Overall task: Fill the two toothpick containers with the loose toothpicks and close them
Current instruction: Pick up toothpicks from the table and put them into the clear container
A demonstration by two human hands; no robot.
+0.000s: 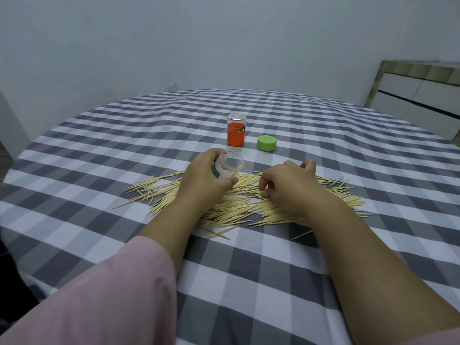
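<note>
Head view: left hand (204,174) grips clear container (227,165), right hand (286,185) pinches toothpicks (231,207) on checkered tablecloth (249,270).

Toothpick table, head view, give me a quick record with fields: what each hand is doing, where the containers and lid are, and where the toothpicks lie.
left hand: left hand grips the clear container, tilted, mouth open
right hand: right hand fingers curled down on the loose toothpicks
orange container: orange container upright, beyond the hands
green lid: green lid on the checked tablecloth, right of the orange container, apart from it
toothpicks: scattered heap under both hands
</note>
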